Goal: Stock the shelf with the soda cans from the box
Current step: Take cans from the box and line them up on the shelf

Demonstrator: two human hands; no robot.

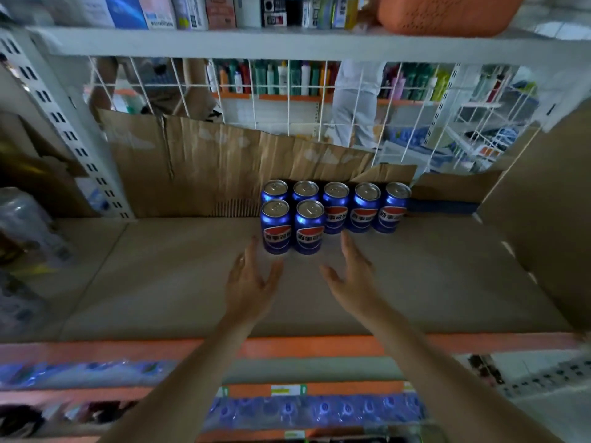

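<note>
A: What stood on the cardboard-lined metal shelf?

B: Seven blue aluminium soda cans with red-and-white labels, all upright. Five made a row at the far side, against a torn sheet of brown corrugated cardboard that leaned on the white wire grid back panel. Two more stood just in front of the left end of that row, touching each other.

A: And the hands?

B: Both were over the shelf, near the two front cans. The left hand had its fingers straight and its thumb spread wide, fingertips just beside the front left can; I couldn't tell whether they touched it. The right hand was likewise spread flat, holding nothing, its fingertips near the bottom of the third can in the far row.

A: Was the box in sight?

B: I couldn't say for sure. A tall brown cardboard panel rose at the right end of the shelf, but whether it belonged to a box wasn't clear.

A: Anything else around?

B: An orange plastic basket and assorted small packets sat on the shelf above. Below the orange front edge, blurred blue bottled goods filled the lower shelves. Through the grid, a person in pale clothing stood by a far aisle of bottles.
</note>
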